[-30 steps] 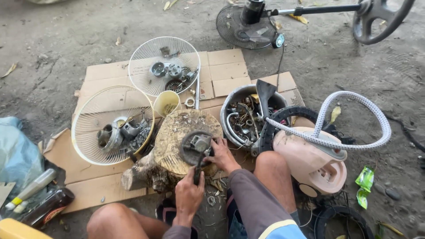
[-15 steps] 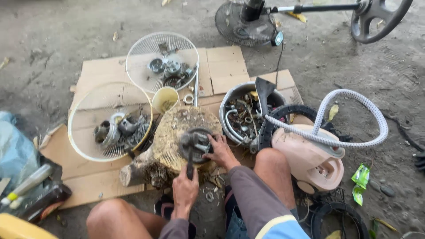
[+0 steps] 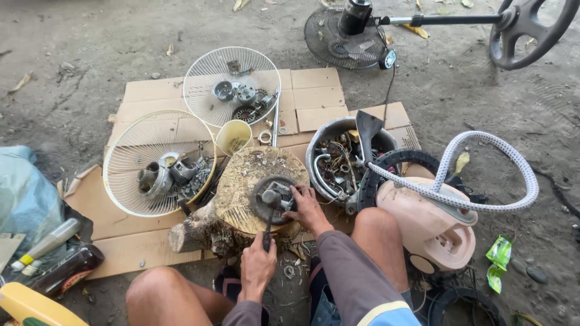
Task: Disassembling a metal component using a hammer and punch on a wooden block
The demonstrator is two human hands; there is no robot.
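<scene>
The person sits on the ground with knees apart, and between them stands a tree stump with a small round motor part lying on its flat top. The right hand rests against the right side of that motor part, fingers curled and pressed together on its edge, steadying it. The left hand is closed in a fist around the dark handle of a screwdriver, whose shaft runs up to the motor part (the tip itself is hidden against the metal). Compared with a second ago, both hands keep the same grips; the view has only shifted a little, and the left hand sits slightly lower under the stump. To the left of the stump a cream fan guard lies on flattened cardboard and holds loose metal pieces; a white fan guard behind it holds more. A yellow cup stands just beside the stump's far edge. To the right, a metal bowl is full of wires and scrap, and a pink vacuum cleaner with a looping grey hose lies near the right knee. A dark fan lies farther off on the dirt.
</scene>
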